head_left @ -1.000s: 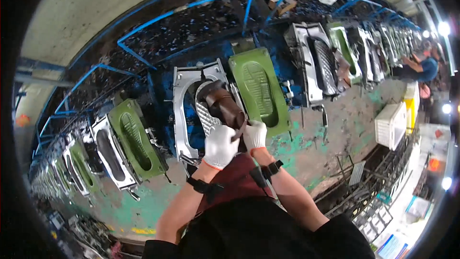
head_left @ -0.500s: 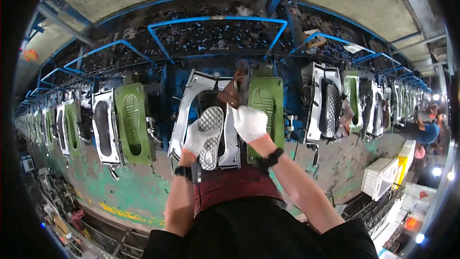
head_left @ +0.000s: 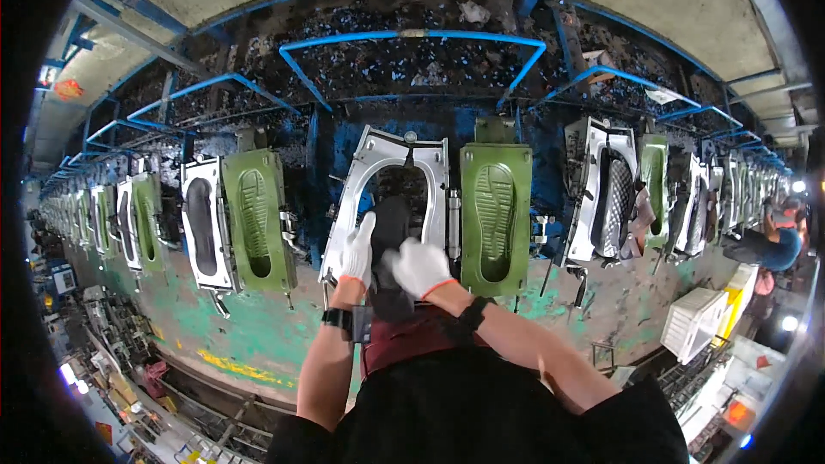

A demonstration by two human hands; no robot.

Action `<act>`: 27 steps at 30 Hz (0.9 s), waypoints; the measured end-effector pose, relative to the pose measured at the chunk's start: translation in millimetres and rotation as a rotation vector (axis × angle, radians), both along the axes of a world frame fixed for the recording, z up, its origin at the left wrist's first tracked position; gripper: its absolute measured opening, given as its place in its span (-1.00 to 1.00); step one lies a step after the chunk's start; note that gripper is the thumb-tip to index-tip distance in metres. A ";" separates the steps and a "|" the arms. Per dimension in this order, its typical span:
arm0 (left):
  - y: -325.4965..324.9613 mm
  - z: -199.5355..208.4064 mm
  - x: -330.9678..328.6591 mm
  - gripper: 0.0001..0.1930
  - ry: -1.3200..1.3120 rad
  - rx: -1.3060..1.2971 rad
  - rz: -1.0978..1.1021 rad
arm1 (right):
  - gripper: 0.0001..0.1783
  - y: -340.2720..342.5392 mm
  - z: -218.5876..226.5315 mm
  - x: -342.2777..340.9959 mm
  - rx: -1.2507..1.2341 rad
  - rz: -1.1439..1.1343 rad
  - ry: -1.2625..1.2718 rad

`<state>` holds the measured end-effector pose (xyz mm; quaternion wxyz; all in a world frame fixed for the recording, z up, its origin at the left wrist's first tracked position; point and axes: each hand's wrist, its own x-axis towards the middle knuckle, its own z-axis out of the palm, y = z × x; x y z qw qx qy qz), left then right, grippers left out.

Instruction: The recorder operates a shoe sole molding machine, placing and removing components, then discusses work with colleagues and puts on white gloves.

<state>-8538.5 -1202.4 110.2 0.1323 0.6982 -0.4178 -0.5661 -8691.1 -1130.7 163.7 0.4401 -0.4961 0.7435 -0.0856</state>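
Worn floor point(head_left: 215, 326), patched green, extends left and right of the hands. Dark foot-shaped piece point(head_left: 393, 228) lies between the hands, over the silver mould frame point(head_left: 437, 206). Left hand point(head_left: 358, 247): fingers extended along piece's left edge. Right hand point(head_left: 419, 266): curled at its right. Grip, both: cannot tell. Right of hands: green sole mould point(head_left: 497, 216), ribbed cavity; farther right, white crate point(head_left: 690, 326), contents indiscernible.

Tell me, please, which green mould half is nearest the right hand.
The green mould half just right of the right hand; the other green halves stand farther along the row.
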 end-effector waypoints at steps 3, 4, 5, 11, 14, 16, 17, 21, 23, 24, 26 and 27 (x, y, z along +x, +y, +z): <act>-9.1 11.7 -38.6 -0.39 0.159 0.008 0.138 | -0.43 0.5 -47.7 -6.0 -0.009 -0.228 0.138; -6.0 -6.0 -27.0 -0.39 0.164 0.029 0.141 | -0.43 0.1 -46.4 1.2 0.010 -0.226 0.146; -3.9 -22.7 -13.0 -0.43 0.237 -0.035 0.112 | -0.46 0.5 -44.6 8.5 0.014 -0.306 0.181; -7.2 -21.2 -32.4 -0.60 0.403 -0.175 -0.033 | -0.67 17.0 -48.9 -4.9 -0.408 -0.568 0.131; -36.8 -12.3 -66.1 -0.65 0.353 -0.331 -0.075 | -0.71 -1.7 -49.5 -26.5 -0.302 -0.561 0.176; -58.2 -42.8 -67.8 -0.68 0.389 -0.345 -0.011 | -0.63 -31.7 -26.6 -31.2 -0.264 -0.557 0.161; -65.9 -49.1 -68.4 -0.70 0.279 -0.393 -0.036 | -0.62 -27.2 -26.1 -36.0 -0.117 -0.486 0.082; -19.6 -43.5 -74.0 -0.47 0.371 -0.268 0.079 | -0.70 17.6 -66.5 -37.0 -0.120 -0.303 0.182; -3.9 -28.3 -76.4 -0.47 0.330 -0.285 0.094 | -0.67 22.3 -78.7 -48.1 -0.111 -0.187 0.149; 7.2 -20.7 -75.4 -0.48 0.323 -0.288 0.135 | -0.65 31.1 -82.7 -46.9 -0.076 -0.071 0.127; 25.9 -20.1 -55.1 -0.57 0.173 -0.472 0.074 | -0.53 45.7 -58.6 -33.5 0.054 -0.172 0.035; 33.8 -16.6 -50.9 -0.59 0.035 -0.561 -0.056 | -0.49 52.1 -58.5 -32.8 0.127 -0.177 -0.012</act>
